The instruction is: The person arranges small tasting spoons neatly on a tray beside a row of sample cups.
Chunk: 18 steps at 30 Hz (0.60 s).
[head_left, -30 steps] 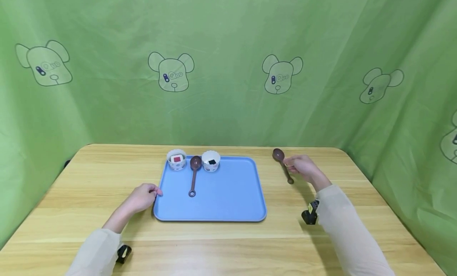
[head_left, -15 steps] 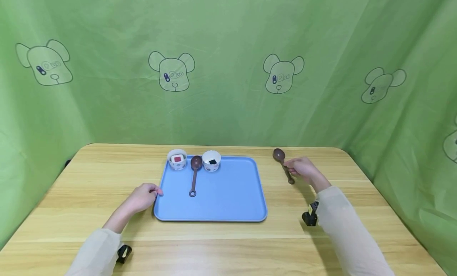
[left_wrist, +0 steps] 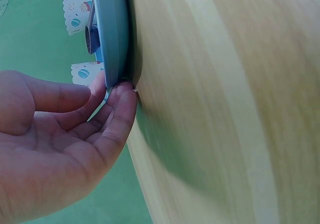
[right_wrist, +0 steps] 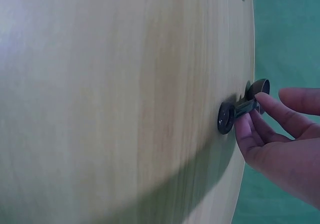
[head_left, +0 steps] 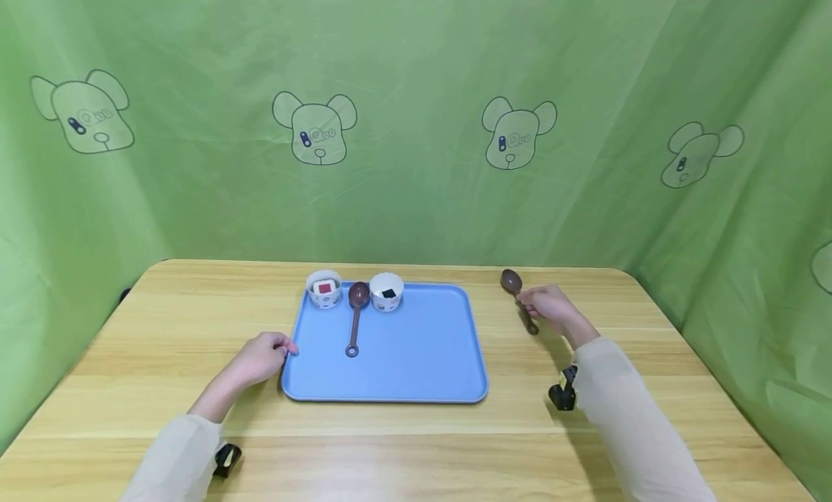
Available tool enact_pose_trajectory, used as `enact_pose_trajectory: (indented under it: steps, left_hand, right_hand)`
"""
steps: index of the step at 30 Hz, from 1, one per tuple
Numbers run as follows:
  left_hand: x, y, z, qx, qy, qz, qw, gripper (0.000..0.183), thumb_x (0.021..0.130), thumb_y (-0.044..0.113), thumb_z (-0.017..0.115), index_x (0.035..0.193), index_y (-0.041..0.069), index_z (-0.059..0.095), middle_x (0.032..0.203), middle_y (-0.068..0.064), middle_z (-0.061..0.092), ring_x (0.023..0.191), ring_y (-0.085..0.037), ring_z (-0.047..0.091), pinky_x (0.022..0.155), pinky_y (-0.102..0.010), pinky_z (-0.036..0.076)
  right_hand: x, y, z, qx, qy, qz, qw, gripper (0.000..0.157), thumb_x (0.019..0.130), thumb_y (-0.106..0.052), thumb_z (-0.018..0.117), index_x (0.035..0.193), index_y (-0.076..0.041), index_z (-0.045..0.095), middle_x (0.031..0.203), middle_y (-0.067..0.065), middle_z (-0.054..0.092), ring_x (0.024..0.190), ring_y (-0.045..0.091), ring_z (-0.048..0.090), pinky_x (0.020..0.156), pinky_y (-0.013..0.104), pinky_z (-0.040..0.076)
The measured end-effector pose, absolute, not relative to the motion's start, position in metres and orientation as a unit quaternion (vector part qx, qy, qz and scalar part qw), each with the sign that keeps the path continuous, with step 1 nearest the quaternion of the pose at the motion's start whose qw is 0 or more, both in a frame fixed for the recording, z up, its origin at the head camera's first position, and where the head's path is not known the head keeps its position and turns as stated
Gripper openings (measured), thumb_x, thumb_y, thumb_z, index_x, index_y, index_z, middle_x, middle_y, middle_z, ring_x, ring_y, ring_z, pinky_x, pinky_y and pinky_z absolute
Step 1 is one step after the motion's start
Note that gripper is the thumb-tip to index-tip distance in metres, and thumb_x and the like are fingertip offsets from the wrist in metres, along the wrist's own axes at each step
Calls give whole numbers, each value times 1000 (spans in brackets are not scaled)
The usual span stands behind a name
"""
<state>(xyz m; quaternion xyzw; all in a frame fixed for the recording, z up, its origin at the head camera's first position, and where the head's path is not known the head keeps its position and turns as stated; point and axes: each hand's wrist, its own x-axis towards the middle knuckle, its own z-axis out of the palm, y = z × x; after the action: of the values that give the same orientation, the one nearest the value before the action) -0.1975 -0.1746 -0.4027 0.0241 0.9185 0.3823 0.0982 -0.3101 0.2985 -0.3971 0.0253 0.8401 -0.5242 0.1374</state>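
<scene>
In the head view, my left hand [head_left: 262,357] holds the left edge of a blue tray [head_left: 419,354]. The left wrist view has its fingers curled at the tray's rim [left_wrist: 111,33]. On the table to the right of the tray lies a brown spoon [head_left: 511,281]. My right hand [head_left: 552,308] pinches this spoon's handle about midway. In the right wrist view, the ring-shaped handle end [right_wrist: 226,118] sticks out from the fingers, and the spoon sits at or very near the tabletop. Another brown spoon [head_left: 354,325] lies on the tray, untouched.
Two patterned paper cups stand at the tray's back left: one cup [head_left: 323,298] contains a white item with a red patch, the other cup [head_left: 386,303] something with a black patch. A green curtain [head_left: 416,198] hangs behind the wooden table [head_left: 390,451].
My right hand's fingers cover slightly more of the spoon handle than before. The left hand keeps its place at the tray edge. The head view has shifted a little.
</scene>
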Motion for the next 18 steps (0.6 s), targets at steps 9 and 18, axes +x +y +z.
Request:
enact_pose_trajectory:
  steps: [9, 18]
  left_hand:
    - [-198, -174, -403, 25, 919, 382, 98, 23, 88, -2, 38, 91, -5, 61, 94, -20, 59, 80, -26, 52, 69, -38, 43]
    - [-198, -175, -403, 24, 920, 379, 99, 23, 88, -2, 38, 92, -5, 61, 95, -20, 60, 83, -27, 53, 70, -38, 43]
  right_hand:
    - [-307, 297, -395, 22, 835, -532, 138, 39, 92, 0, 39, 123, 22, 37, 103, 17, 50, 74, 7, 46, 68, 19, 42]
    - [-307, 296, -395, 22, 835, -534, 131, 36, 90, 2, 41, 118, 23, 42, 87, 10, 53, 72, 11, 48, 65, 21, 42]
